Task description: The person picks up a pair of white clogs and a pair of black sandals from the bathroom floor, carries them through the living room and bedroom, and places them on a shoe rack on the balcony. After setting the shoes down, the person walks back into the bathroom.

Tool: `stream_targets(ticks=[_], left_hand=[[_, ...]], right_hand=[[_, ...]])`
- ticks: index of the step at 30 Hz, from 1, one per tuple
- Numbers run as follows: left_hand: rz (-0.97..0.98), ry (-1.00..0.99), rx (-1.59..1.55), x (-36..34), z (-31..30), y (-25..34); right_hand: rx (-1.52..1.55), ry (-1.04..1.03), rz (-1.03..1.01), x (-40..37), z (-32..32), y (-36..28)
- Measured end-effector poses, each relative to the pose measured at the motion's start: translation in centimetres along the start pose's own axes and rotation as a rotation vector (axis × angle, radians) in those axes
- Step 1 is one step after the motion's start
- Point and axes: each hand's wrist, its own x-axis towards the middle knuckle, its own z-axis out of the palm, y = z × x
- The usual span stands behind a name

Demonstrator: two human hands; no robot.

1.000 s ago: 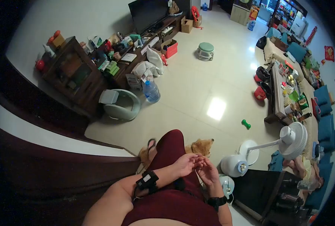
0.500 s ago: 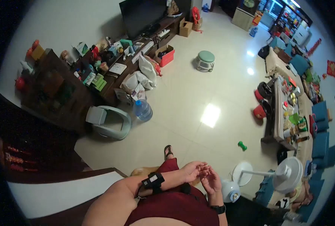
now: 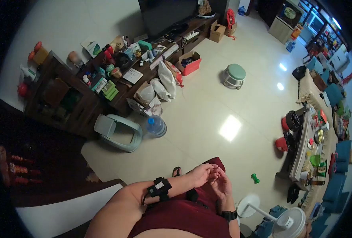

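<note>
In front of my body my two hands meet at the fingertips, with nothing visible between them. My left hand point(image 3: 203, 175) has its palm partly turned up and its fingers loosely stretched toward the right one. Slightly curled fingers show on my right hand point(image 3: 222, 184), its palm facing the left hand. A black strapped device point(image 3: 159, 187) with a wire sits on my left forearm. A black watch point(image 3: 229, 215) circles my right wrist. Below the hands is dark red clothing point(image 3: 176, 218), and one sandalled foot point(image 3: 176, 171) shows on the floor.
A grey open-framed plastic bin point(image 3: 132, 127) and a large water bottle point(image 3: 157, 127) stand ahead on the left. A green stool point(image 3: 236, 75), a green dumbbell-shaped object point(image 3: 255, 178) and a white fan point(image 3: 289, 223) are on the tiles. A loaded table point(image 3: 298, 154) stands at right.
The room has shifted in view, and the fan now sits lower at the right. One knee has come forward under my hands. The hands stay together at the fingertips.
</note>
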Motion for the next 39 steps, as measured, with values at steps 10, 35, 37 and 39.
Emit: stream_targets(ticks=[10, 35, 37, 39], left_hand=[[0.182, 0.014, -0.090, 15.2, 9.9, 7.1], [0.053, -0.070, -0.009, 52.6, 36.6, 33.3], [0.007, -0.038, -0.002, 55.9, 38.7, 35.5], [-0.025, 0.021, 0.019, 59.5, 40.7, 37.5]], right_hand=[[-0.120, 0.033, 0.115, 11.6, 2.1, -18.9], [-0.126, 0.090, -0.063, 38.6, 13.5, -59.9], [-0.115, 0.114, -0.100, 40.6, 14.0, -63.2], [-0.021, 0.177, -0.146, 42.6, 14.8, -66.1]])
